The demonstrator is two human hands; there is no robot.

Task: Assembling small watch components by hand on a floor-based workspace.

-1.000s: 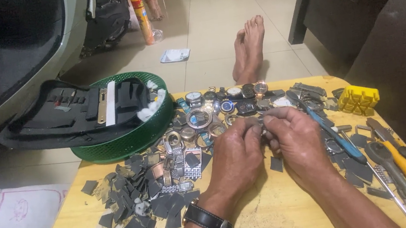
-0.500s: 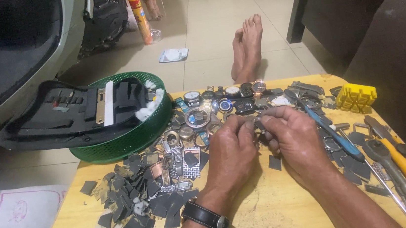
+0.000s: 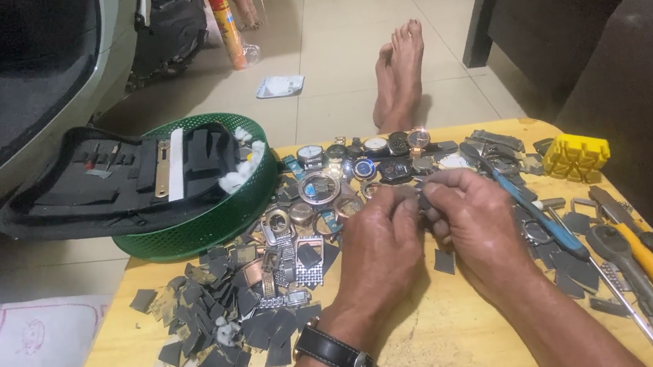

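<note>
While both meet at the frame's centre above the bench [image 3: 438,348], the left hand [image 3: 380,246] and right hand [image 3: 478,221] pinch a small metal part [image 3: 420,190] between closed fingertips, near the watch cases [image 3: 356,161].

The table [image 3: 469,337] is pale wood, matt and scratched. Left of it, the basket [image 3: 210,222] is green plastic mesh — its tool case [image 3: 103,181] black matt cloth. On the table, watch cases [image 3: 319,188] are glossy metal — screwdriver handle [image 3: 541,219] smooth blue plastic.

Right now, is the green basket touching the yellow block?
Apart. The head view shows the green basket at the table's left and the yellow block far right, watches between.
</note>
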